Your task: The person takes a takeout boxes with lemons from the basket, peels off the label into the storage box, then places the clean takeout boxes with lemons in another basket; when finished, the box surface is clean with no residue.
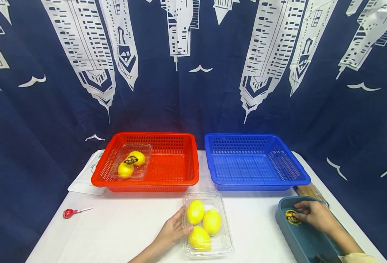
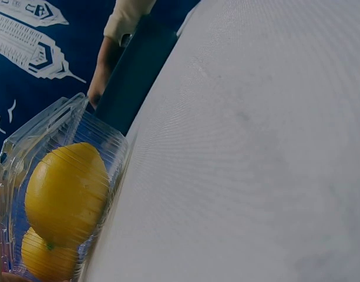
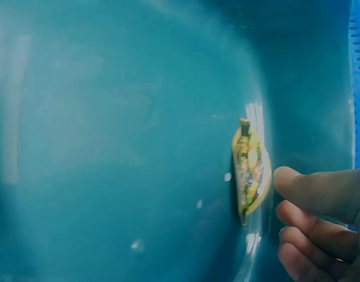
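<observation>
Three yellow lemons (image 1: pixel 202 223) are lying in a clear plastic clamshell box (image 1: pixel 224 244) at the near edge of the white table (image 1: pixel 121 230), and the left hand (image 1: pixel 173 231) is resting against the box's left side, its thumb touching the rim and its fingers bending loosely along the wall without closing round it. To the right, a teal plastic tray (image 1: pixel 300 241) is sitting at the table's near right corner; the right hand (image 1: pixel 315 215) is reaching into it, fingers curling beside a round yellow and black sticker (image 1: pixel 292 217) lying at the tray's far end. In the right wrist view the thumb tip (image 3: pixel 294 181) is sitting just beside the sticker's edge, and I cannot tell whether the fingers are pinching it. Farther left, a small red-handled tool (image 1: pixel 70 213) is lying on the table. Beyond, a red plastic basket (image 1: pixel 177 175) is holding a second clear box with two lemons (image 1: pixel 131 163) and a sticker on its lid, and a blue plastic basket (image 1: pixel 256 160) is standing just beside it on the right. A dark blue curtain (image 1: pixel 193 91) printed with white buildings is hanging behind.
</observation>
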